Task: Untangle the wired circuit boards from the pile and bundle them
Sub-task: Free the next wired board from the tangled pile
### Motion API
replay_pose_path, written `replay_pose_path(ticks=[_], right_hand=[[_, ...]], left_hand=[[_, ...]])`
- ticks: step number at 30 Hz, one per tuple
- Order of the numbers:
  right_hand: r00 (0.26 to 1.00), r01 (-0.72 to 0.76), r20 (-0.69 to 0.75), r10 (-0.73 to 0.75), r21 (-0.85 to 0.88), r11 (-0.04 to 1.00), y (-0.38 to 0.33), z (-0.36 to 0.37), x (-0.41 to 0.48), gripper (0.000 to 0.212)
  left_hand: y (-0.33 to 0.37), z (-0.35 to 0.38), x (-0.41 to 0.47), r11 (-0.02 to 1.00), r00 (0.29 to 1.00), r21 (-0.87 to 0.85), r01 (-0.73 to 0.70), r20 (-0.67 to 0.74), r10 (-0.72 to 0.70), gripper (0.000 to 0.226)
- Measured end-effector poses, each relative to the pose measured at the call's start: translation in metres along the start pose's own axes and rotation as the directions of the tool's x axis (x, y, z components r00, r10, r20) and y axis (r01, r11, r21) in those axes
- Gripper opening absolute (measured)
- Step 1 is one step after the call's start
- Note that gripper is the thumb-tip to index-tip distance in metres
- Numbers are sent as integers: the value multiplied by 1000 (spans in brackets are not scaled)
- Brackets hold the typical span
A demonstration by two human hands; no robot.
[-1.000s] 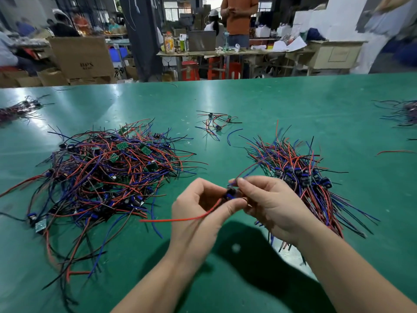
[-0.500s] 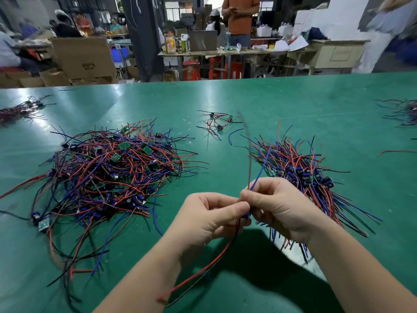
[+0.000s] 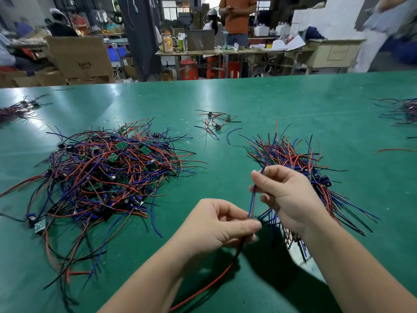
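Observation:
A large tangled pile (image 3: pixel 106 175) of red, blue and black wires with small green circuit boards lies at the left of the green table (image 3: pixel 282 102). A sorted bundle (image 3: pixel 291 157) of wired boards lies at the right, partly hidden behind my right hand. My left hand (image 3: pixel 216 224) pinches one wired board's leads at thumb and forefinger; the board itself is hidden, and a red wire (image 3: pixel 203 288) trails down toward me. My right hand (image 3: pixel 284 195) pinches the blue wire (image 3: pixel 252 199) higher up, holding it upright.
A small cluster (image 3: pixel 215 123) of wired boards and a loose blue wire lie at the table's middle back. More wire heaps sit at the far left edge (image 3: pixel 15 108) and far right edge (image 3: pixel 404 109). People, benches and cardboard boxes stand beyond the table.
My right hand has risen and moved apart from the left, sliding up along the blue wire. The left hand has dropped slightly toward me, and the red wire now hangs lower.

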State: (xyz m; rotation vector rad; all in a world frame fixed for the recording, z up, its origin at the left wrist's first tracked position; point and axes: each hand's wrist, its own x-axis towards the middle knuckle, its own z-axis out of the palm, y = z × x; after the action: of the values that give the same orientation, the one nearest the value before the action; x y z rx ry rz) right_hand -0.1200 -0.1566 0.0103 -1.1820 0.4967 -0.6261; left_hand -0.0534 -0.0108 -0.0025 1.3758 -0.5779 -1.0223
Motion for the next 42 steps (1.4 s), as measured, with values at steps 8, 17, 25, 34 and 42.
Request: replay_pose_path(ticks=[8, 17, 25, 34, 42], right_hand=[[945, 164, -290, -150, 26, 986, -10, -20, 12, 11], [980, 190, -1, -197, -261, 946, -4, -10, 1, 28], [864, 503, 400, -307, -645, 575, 17, 17, -17, 18], [766, 292, 63, -640, -921, 259, -22, -37, 9, 14], [921, -182, -195, -337, -981, 71, -32, -72, 19, 18]], left_hand=[[-9, 14, -8, 984, 973, 160, 76, 204, -108, 21], [3, -8, 4, 999, 986, -40, 5, -166, -12, 26], [4, -21, 10, 991, 952, -62, -121, -290, 98, 30], [10, -80, 11, 408, 605, 898, 162, -417, 678, 29], [3, -113, 13, 127, 659, 808, 575, -550, 514, 24]])
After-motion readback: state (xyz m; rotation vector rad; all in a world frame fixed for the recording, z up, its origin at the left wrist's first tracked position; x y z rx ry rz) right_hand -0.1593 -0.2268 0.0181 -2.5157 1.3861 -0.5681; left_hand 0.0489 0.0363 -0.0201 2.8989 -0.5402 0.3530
